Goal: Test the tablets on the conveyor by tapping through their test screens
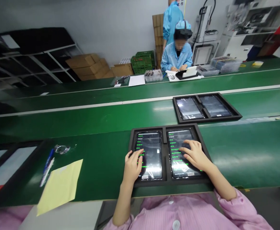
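Two tablets lie side by side in a black foam tray (164,156) on the green bench in front of me. Lists of mostly green text show on both dark screens. Over the left edge of the left tablet (153,150) is my left hand (133,164), fingers spread, fingertips at the screen. My right hand (196,155) reaches over the right tablet (178,166), its fingers apart and a fingertip at or just above the list. Neither hand grips anything. Whether the fingertips touch the glass, I cannot tell.
Behind, another black tray (203,110) holds two tablets. Yellow paper (61,185), pens (47,166) and a clear tape roll (62,149) lie left. More tablets (13,167) are at far left. A co-worker in blue (177,57) sits across the bench; another person stands behind.
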`<state>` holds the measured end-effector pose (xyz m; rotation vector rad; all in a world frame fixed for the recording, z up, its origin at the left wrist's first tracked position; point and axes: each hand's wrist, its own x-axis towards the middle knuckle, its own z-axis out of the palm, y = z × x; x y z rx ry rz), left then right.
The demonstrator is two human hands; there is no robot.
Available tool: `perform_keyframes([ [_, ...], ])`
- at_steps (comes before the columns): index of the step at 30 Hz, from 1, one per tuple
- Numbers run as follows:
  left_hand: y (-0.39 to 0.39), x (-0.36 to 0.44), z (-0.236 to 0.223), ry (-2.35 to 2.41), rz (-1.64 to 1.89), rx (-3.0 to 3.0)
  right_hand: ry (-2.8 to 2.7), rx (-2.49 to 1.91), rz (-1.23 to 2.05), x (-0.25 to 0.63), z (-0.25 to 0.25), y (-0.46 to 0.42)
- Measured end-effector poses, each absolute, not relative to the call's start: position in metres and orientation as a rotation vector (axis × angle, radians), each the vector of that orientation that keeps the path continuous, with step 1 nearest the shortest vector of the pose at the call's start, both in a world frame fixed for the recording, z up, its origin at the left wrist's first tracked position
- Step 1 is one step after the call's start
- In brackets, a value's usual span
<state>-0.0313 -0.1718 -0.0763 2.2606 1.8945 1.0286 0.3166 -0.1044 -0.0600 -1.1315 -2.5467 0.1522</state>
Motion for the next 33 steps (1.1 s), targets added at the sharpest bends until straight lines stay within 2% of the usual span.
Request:
perform_keyframes([
  [9,-0.173,-0.023,-0.073,1.908,0.850,2.368,-2.559,-1.106,0.163,0.318,-0.058,-0.105],
  [15,-0.173,-0.040,-0.053,1.991,1.076,2.090,-2.611,-1.095,0.153,0.313,-0.063,-0.108],
  [20,-0.137,-0.050,-0.010,1.508,0.502,2.215,-2.547,-1.193,0.053,0.315,-0.059,-0.102],
  [23,-0.102,-0.039,0.002,1.378,0.266,2.328,-2.480,-1.196,0.207,0.330,-0.046,-0.074],
  [26,-0.070,-0.016,-0.006,1.434,0.204,2.450,-2.422,-1.124,0.393,0.340,-0.041,-0.036],
  [30,-0.048,0.007,-0.029,1.583,0.269,2.509,-2.328,-1.196,0.297,0.335,-0.056,-0.008],
  [33,-0.051,0.007,-0.038,1.525,0.367,2.544,-2.442,-1.215,0.214,0.329,-0.066,-0.011],
])
